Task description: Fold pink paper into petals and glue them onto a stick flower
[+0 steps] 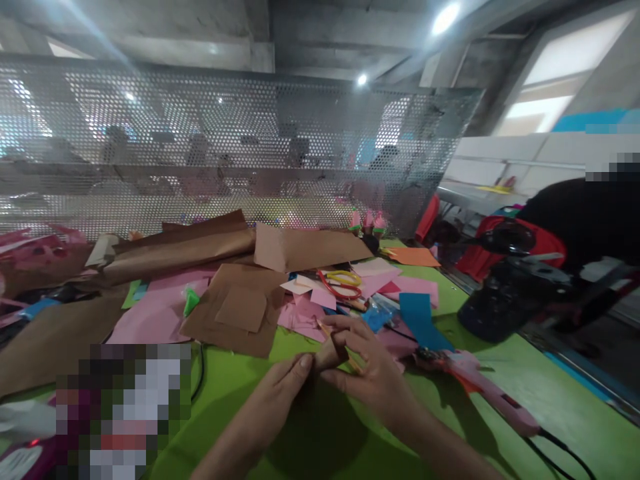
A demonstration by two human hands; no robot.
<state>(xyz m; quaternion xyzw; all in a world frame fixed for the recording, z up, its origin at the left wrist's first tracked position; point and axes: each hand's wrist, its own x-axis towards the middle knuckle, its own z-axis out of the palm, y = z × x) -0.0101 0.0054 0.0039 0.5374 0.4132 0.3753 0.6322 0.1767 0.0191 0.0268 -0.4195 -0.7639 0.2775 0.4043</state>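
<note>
A small piece of brown paper (pixel 329 355), curled into a cone or tube, is held between my two hands above the green table. My left hand (pixel 289 381) pinches its near left end between thumb and fingers. On the other side, my right hand (pixel 373 363) has its thumb and bent fingers around the paper's open right edge. Something thin and yellowish shows by the right fingers, too small to make out. Right of that hand lies a pink glue gun (pixel 500 393) with a black cord. Beyond the hands are pink paper scraps (pixel 303 315) and a blue paper strip (pixel 416 317).
Brown paper sheets (pixel 240 333) and a rolled brown sheet (pixel 185 250) cover the back of the green table (pixel 545 380). Red and yellow handles (pixel 343 283) lie among the scraps. A dark container (pixel 493 300) stands right, near a person in black (pixel 595 213). A perforated metal screen (pixel 240 147) rises behind.
</note>
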